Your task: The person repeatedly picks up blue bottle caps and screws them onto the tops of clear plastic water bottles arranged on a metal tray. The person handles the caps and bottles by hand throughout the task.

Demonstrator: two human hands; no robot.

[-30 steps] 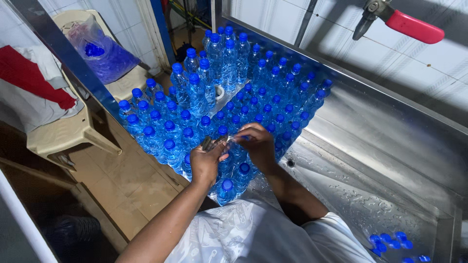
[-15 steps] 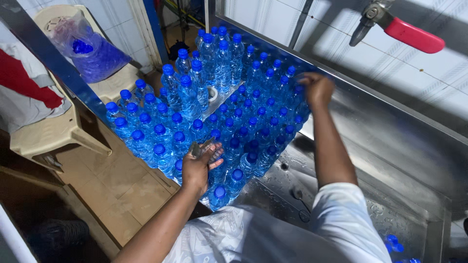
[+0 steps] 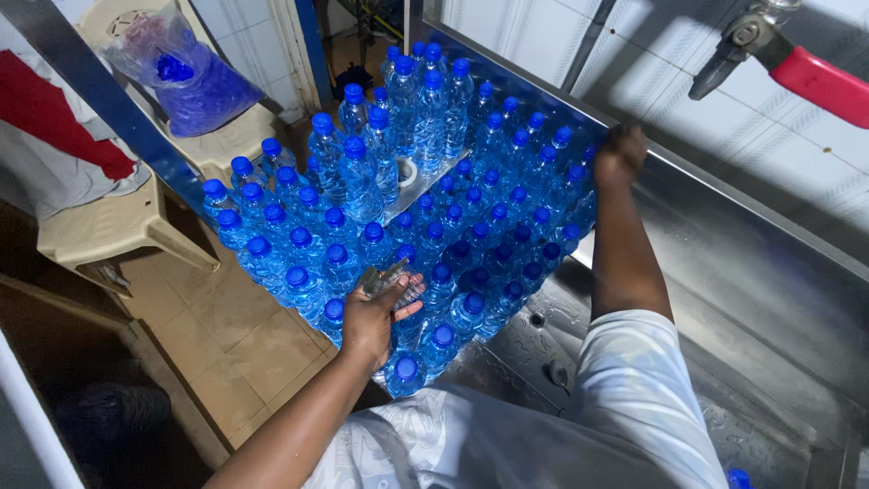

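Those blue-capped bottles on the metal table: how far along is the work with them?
Done: nearly all the water bottles standing on the steel table already wear blue caps. In hand: the left hand grips a clear uncapped bottle at the near edge, while the right hand reaches to the far rim of the cluster. Left: that bottle has no cap yet; a bag of blue caps sits on the chair.

Bright daylight on the tiled wall (image 3: pixel 561 54) with hard diagonal shadows; floor below left dim; bottle caps (image 3: pixel 434 181) sharp, wide-angle bending at edges.
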